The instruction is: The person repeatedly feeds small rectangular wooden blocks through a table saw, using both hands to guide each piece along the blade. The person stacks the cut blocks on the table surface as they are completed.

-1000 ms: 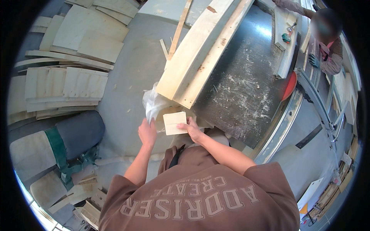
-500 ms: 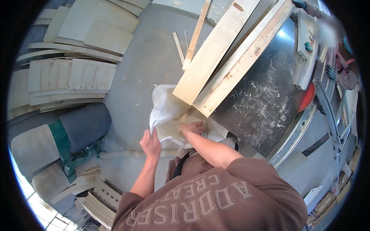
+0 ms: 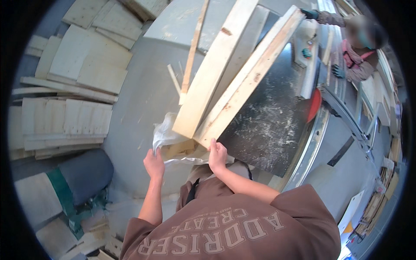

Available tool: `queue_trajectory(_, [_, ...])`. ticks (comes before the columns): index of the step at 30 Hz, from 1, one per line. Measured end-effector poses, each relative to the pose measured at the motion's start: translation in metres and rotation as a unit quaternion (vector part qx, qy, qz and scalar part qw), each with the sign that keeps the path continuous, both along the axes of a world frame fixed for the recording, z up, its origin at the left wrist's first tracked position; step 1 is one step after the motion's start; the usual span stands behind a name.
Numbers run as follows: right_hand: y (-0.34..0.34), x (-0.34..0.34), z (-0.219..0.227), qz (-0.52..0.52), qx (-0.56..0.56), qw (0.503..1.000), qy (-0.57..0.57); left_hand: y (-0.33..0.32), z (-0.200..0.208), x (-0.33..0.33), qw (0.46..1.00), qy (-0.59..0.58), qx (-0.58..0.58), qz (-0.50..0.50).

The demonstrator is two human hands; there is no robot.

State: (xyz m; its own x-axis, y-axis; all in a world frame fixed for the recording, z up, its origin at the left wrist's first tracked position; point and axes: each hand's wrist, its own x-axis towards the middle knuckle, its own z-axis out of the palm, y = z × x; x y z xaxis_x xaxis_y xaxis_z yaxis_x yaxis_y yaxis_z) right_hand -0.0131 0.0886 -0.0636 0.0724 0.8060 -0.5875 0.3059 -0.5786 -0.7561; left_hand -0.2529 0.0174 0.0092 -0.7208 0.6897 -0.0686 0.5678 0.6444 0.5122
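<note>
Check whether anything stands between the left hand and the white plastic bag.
Nothing visible does: the left hand holds the white plastic bag by its edge. The wide plank ends ahead and right, clear of that hand.

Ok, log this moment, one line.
left hand: gripping white plastic bag; right hand: at long pale wooden board, near end; co-worker's teal-gloved hand: far end

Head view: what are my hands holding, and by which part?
Your left hand holds the white plastic bag by its rim. Your right hand is at the near end of the knotty plank; its hold can't be told.
</note>
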Motion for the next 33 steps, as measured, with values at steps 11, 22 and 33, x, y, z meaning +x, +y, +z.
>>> queue_trajectory(11, [0.137, 0.068, -0.029, -0.229, -0.049, 0.939, 0.252, 0.016, 0.002, 0.005, 0.997, 0.011, -0.064, -0.045])
queue_trajectory(22, [0.124, 0.024, -0.071, -0.100, -0.050, 0.990, 0.088, 0.125, 0.027, 0.076, 0.958, 0.084, 0.016, -0.275])
queue_trajectory(33, [0.108, 0.035, -0.022, -0.001, 0.080, 0.996, -0.045, 0.187, 0.006, 0.091, 0.959, 0.053, -0.157, -0.230])
